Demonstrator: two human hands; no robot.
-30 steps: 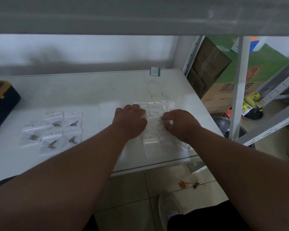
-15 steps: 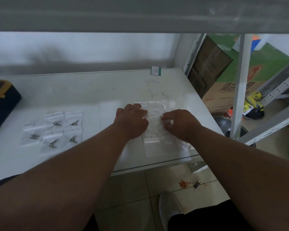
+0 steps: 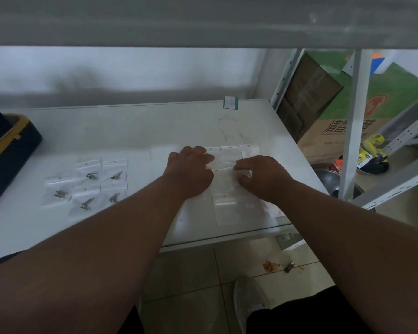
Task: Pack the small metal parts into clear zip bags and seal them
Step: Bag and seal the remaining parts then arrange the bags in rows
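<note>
Over the last second very little had shifted. Our left hand (image 3: 190, 173) and right hand (image 3: 263, 178) stayed where they had been, both down on the spread of empty clear zip bags (image 3: 227, 203) at the right of the white table (image 3: 130, 131). The one small change we could make out was at the top edge of the middle bag, which seemed to have been drawn a little nearer between the two hands.

The left grip lay knuckles up with the fingers bent onto the plastic; whether it pinched the bag or only pressed it flat, we could not tell. The right grip had fingers curled at the bag's upper edge, and it looked like a pinch on that edge, though the fingertips were hidden.

The five filled bags (image 3: 87, 186), each with a small metal part (image 3: 92, 175) inside, lay untouched well to the left. We judged that we were separating the next bag from the pile, with no loose part seen nearby.
</note>
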